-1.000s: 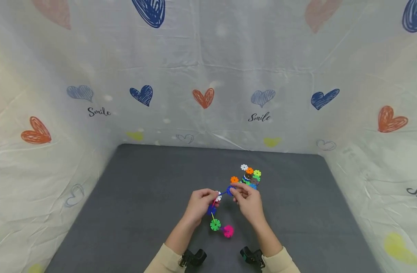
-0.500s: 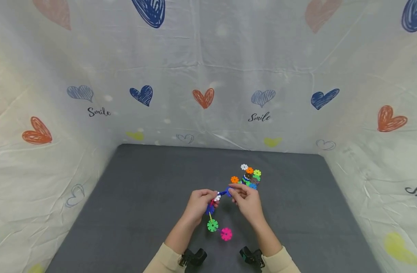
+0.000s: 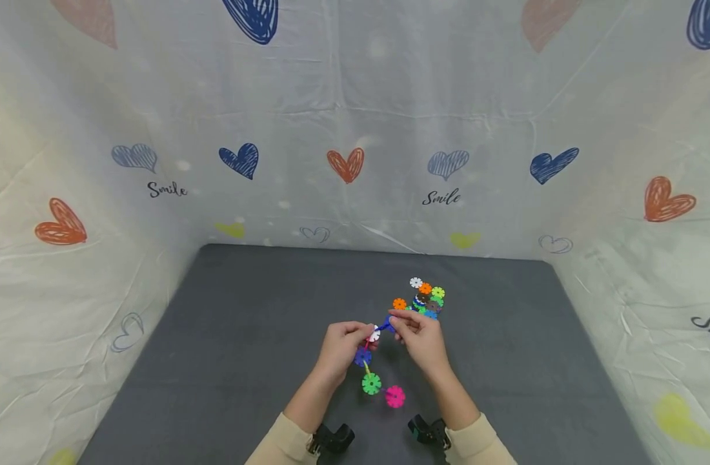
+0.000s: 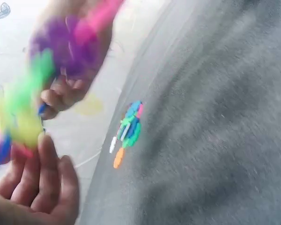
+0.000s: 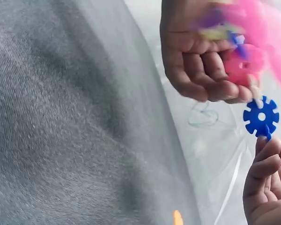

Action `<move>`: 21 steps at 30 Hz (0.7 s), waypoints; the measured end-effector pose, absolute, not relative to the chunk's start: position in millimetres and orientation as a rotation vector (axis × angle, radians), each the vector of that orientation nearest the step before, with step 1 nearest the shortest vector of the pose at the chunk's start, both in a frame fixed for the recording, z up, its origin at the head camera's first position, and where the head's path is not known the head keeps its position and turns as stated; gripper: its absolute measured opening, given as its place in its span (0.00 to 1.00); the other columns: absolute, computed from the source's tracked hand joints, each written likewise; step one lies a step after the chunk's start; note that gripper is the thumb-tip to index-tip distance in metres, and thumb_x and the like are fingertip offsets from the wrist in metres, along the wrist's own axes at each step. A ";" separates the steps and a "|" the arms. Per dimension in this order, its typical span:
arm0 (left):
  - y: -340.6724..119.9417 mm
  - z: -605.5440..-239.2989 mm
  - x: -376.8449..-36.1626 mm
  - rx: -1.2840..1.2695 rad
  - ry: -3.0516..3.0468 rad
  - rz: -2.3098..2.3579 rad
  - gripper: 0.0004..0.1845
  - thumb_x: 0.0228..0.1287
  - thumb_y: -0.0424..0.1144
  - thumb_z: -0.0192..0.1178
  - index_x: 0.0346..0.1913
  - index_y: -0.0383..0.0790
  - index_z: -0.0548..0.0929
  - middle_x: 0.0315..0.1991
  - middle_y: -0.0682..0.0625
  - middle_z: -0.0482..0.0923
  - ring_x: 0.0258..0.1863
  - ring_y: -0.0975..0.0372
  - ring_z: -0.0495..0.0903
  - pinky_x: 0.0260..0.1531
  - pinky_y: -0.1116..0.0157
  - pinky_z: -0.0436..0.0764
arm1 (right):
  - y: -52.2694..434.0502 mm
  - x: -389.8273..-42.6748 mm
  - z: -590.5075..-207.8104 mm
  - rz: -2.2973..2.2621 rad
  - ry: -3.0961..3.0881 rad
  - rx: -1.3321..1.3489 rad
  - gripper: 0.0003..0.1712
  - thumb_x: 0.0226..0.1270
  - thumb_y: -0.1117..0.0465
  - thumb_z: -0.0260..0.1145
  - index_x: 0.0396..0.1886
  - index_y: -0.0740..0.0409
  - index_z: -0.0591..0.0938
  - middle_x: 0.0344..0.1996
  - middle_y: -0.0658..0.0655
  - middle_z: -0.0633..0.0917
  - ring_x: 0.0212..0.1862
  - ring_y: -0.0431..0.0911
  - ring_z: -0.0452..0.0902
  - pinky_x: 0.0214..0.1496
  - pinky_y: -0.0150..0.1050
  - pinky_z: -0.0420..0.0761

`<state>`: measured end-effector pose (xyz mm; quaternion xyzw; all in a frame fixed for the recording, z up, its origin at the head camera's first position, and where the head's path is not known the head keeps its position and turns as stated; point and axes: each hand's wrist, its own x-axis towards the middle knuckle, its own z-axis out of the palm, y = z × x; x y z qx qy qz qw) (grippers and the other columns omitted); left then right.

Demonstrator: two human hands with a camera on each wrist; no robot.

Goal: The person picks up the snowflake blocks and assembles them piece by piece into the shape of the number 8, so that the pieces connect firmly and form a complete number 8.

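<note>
A chain of notched plastic discs runs between the two hands, above the table. My left hand [image 3: 339, 352] pinches it near a white disc [image 3: 375, 334]. My right hand [image 3: 425, 342] pinches a blue disc [image 3: 390, 323] at the chain's upper end. In the right wrist view a flat blue disc [image 5: 251, 113] stands just beyond the right fingertips, with a smaller blue edge between them. Below the left hand hang another blue disc [image 3: 363, 356], a green disc [image 3: 371, 383] and a pink disc [image 3: 395, 396]. The left wrist view blurs the nearest discs.
A pile of loose discs [image 3: 437, 292] in several colours lies on the dark grey table [image 3: 262, 303] behind the right hand. An orange disc [image 3: 399, 303] lies at its left side. A pale curtain [image 3: 297, 194] printed with hearts encloses the table's back and sides.
The hanging end of the chain swings left, then back to the right. Both hands keep their hold and barely move; the blue discs between them tilt slightly.
</note>
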<state>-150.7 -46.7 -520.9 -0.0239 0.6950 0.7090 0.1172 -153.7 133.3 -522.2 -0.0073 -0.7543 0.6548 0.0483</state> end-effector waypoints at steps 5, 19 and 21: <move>-48.2 -521.2 -150.3 -0.009 2.041 1.958 0.22 0.73 0.48 0.60 0.38 0.29 0.88 0.29 0.45 0.88 0.30 0.60 0.86 0.32 0.65 0.82 | 139.1 -154.5 -525.3 2.087 -2.274 -0.241 0.14 0.64 0.59 0.75 0.41 0.64 0.84 0.25 0.60 0.87 0.24 0.49 0.80 0.27 0.32 0.80; -46.1 -521.7 -155.1 0.075 2.246 1.876 0.13 0.68 0.43 0.67 0.41 0.35 0.90 0.35 0.45 0.87 0.31 0.63 0.77 0.32 0.67 0.77 | 141.0 -156.0 -518.9 2.021 -2.509 0.037 0.12 0.67 0.58 0.72 0.43 0.62 0.86 0.26 0.66 0.87 0.22 0.48 0.80 0.25 0.36 0.81; -47.2 -522.6 -155.7 -0.016 2.246 1.913 0.13 0.67 0.44 0.68 0.40 0.36 0.90 0.36 0.47 0.87 0.32 0.63 0.79 0.34 0.66 0.79 | 146.5 -157.5 -519.7 1.967 -2.533 0.035 0.13 0.69 0.57 0.70 0.45 0.62 0.86 0.28 0.66 0.88 0.24 0.53 0.82 0.27 0.38 0.83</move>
